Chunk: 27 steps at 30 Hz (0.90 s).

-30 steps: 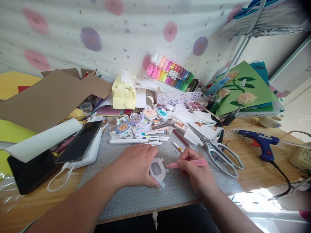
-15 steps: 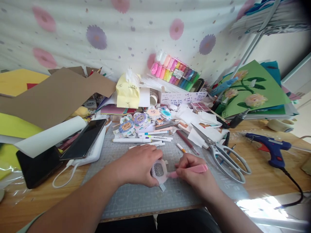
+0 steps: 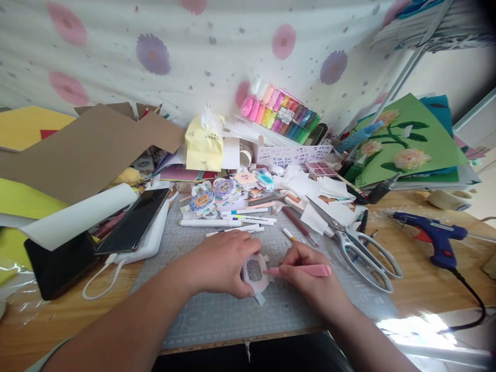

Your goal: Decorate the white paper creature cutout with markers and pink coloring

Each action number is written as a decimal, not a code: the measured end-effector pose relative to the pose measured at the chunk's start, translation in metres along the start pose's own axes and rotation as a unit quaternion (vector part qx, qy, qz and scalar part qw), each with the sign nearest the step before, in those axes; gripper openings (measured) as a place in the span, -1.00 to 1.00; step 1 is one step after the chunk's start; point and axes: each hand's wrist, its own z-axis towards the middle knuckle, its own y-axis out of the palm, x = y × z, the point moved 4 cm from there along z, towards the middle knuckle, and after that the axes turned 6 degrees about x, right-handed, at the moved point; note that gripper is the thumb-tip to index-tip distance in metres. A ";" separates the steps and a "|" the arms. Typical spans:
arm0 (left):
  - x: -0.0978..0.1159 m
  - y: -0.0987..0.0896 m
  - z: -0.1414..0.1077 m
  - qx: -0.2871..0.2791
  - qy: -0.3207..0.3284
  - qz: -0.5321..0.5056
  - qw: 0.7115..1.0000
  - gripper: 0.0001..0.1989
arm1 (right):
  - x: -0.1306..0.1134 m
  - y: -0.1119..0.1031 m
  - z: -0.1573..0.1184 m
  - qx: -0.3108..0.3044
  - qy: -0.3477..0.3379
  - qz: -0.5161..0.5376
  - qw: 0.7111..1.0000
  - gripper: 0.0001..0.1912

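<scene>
My left hand (image 3: 228,263) grips the left edge of a small pale-pink paper piece (image 3: 262,281) with a grey patterned middle and paper tabs sticking out. The piece rests on the grey cutting mat (image 3: 209,320). In my right hand (image 3: 306,271) is a pink marker pen (image 3: 315,270), pinched near its front, its tip touching the right border of the piece. Just beyond my hands lie several white markers (image 3: 211,223). Behind them sit decorated paper pieces of the same kind, such as a blue and orange one (image 3: 202,200).
Grey-handled scissors (image 3: 360,248) and a blue glue gun (image 3: 430,232) lie to the right. On the left are a phone (image 3: 134,221) and a white power bank with a cable. Paper scraps, a yellow tissue pack (image 3: 204,144) and coloured clay packs (image 3: 284,111) fill the back.
The marker tip has shifted slightly left and up along the piece's right border. My left hand keeps its hold, and the view has moved a little.
</scene>
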 end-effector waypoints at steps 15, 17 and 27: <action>0.000 0.001 0.001 0.005 0.011 0.008 1.000 -0.51 | 0.001 -0.003 -0.002 0.000 -0.009 -0.026 1.000 -0.77; 0.001 0.000 0.001 0.003 0.008 0.006 1.000 -0.51 | 0.000 -0.002 -0.001 -0.019 -0.002 -0.004 1.000 -0.78; -0.002 0.001 0.001 -0.004 -0.006 -0.014 1.000 -0.53 | -0.001 -0.002 0.000 0.024 0.021 0.012 0.999 -0.75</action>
